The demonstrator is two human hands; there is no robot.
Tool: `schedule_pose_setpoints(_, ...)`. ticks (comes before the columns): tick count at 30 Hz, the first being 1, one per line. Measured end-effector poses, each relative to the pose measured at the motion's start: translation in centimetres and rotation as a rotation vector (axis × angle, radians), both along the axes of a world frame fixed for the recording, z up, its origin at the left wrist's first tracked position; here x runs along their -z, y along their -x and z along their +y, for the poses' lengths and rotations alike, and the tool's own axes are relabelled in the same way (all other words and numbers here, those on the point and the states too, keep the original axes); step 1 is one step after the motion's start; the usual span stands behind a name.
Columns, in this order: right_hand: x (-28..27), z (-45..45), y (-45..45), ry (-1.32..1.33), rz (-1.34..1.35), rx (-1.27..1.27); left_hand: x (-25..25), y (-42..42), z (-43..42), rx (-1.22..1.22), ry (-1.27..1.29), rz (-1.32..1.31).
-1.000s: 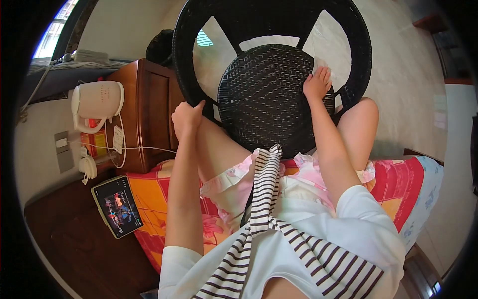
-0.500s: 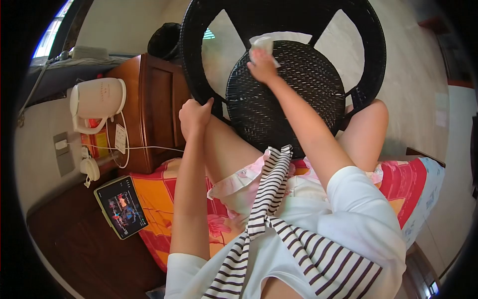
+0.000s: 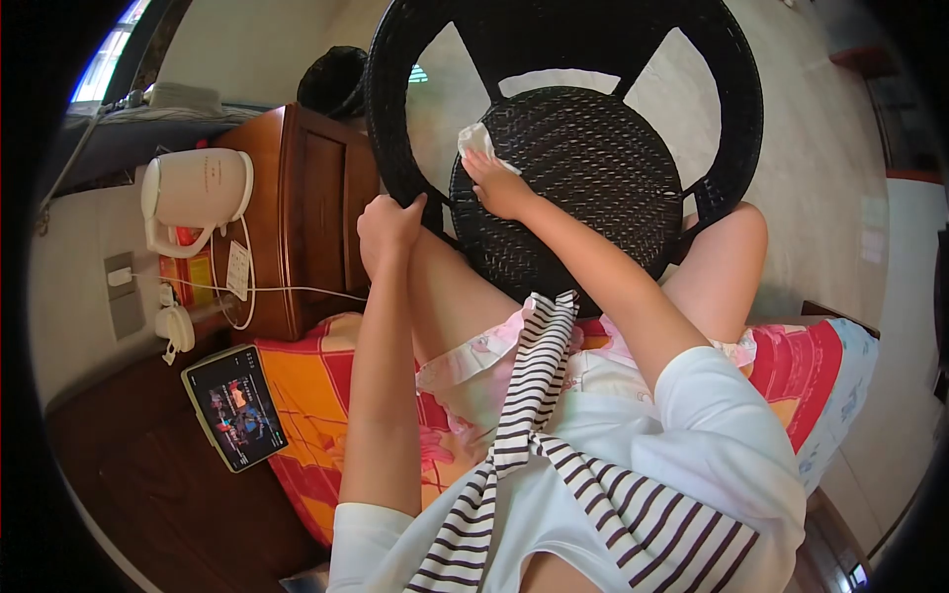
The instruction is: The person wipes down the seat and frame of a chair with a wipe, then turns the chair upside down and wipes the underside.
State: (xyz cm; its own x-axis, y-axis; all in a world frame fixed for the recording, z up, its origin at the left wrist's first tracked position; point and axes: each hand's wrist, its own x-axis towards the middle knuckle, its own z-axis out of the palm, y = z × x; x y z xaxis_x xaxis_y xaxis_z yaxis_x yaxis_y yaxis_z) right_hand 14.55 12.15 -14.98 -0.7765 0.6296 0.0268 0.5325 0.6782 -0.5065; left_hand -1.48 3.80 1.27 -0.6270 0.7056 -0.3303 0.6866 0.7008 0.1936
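Note:
A black woven chair (image 3: 583,178) stands in front of me, between my knees, its round seat facing up. My left hand (image 3: 389,225) is closed around the lower left end of the chair's curved armrest (image 3: 390,128). At the left edge of the seat, my right hand (image 3: 497,186) presses a crumpled white tissue (image 3: 475,140) against the weave. Part of the tissue sticks out beyond the fingertips; the rest is hidden under the hand.
To the left stands a brown wooden cabinet (image 3: 321,198) with a pale electric kettle (image 3: 203,193) beside it, its cord (image 3: 297,290) running across. A tablet (image 3: 237,410) showing a video lies by the red and orange patterned cover (image 3: 316,381) I sit on. Behind the cabinet is a black bag (image 3: 334,81).
My right hand has moved the tissue from the back of the seat, left and toward me, to the seat's left edge. My left hand keeps its hold on the armrest.

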Motion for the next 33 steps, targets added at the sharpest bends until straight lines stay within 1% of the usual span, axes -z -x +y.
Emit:
schedule_pose_setpoints(2, -0.3, -0.8, -1.4, 0.071, 0.041, 0.003, 0.3, 0.1, 0.0, 0.000, 0.002, 0.002)
schedule_pose_setpoints(5, -5.3, -1.8, -2.5, 0.513, -0.069, 0.230, 0.1, -0.1, 0.0, -0.014, -0.002, 0.009)
schedule_pose_setpoints(8, -4.5, -3.0, -3.5, 0.479, -0.043, 0.257, 0.8, 0.1, -0.1, -0.018, -0.022, 0.027)
schedule_pose_setpoints(11, -2.9, -5.4, -3.5, 0.109, -0.142, 0.103, 1.5, 0.4, -0.1, -0.007, -0.041, 0.037)
schedule_pose_setpoints(15, -1.3, -6.4, -2.6, 0.034, -0.085, 0.260, 1.5, 0.5, 0.1, 0.019, 0.006, 0.062)
schedule_pose_setpoints(17, -0.6, -6.2, -2.3, -0.042, -0.089, 0.312, 1.3, 0.3, 0.0, 0.023, -0.037, 0.058)
schedule_pose_setpoints(21, 0.2, -4.3, -0.8, 0.015, -0.104, 0.426, 0.7, 0.0, -0.1, 0.033, -0.052, 0.050)
schedule_pose_setpoints(24, 0.2, -3.5, -1.0, -0.145, -0.233, 0.389, 0.3, -0.1, 0.1, 0.019, 0.014, 0.019)
schedule_pose_setpoints(25, 0.4, -2.8, -1.0, -0.173, -0.229, 0.406, 0.5, 0.0, 0.2, 0.027, 0.010, 0.035)
schedule_pose_setpoints(27, 2.9, -0.6, -1.2, -0.222, -0.217, 0.434, 1.1, 0.3, 0.1, 0.038, 0.009, 0.069)
schedule_pose_setpoints(28, 3.2, 0.8, -1.5, -0.166, -0.154, 0.462, 1.1, 0.3, 0.0, 0.036, -0.002, 0.048)
schedule_pose_setpoints(29, 3.2, 2.7, -2.4, -0.249, -0.194, 0.416, 1.0, 0.2, -0.1, 0.032, -0.014, 0.029)
schedule_pose_setpoints(30, 3.9, 4.7, -3.2, -0.125, -0.023, 0.528, 0.7, 0.1, -0.1, 0.029, -0.029, 0.012)
schedule_pose_setpoints(31, 4.0, 6.7, -4.3, -0.166, -0.116, 0.510, 0.3, -0.2, -0.3, 0.010, -0.055, -0.004)
schedule_pose_setpoints(32, 1.3, 8.0, -5.6, -0.050, -0.186, 0.513, 0.0, -0.2, -0.2, 0.004, -0.052, -0.005)
schedule_pose_setpoints(33, 2.0, 9.4, -7.1, -0.111, -0.203, 0.523, -0.2, -0.4, -0.2, -0.001, -0.046, -0.010)
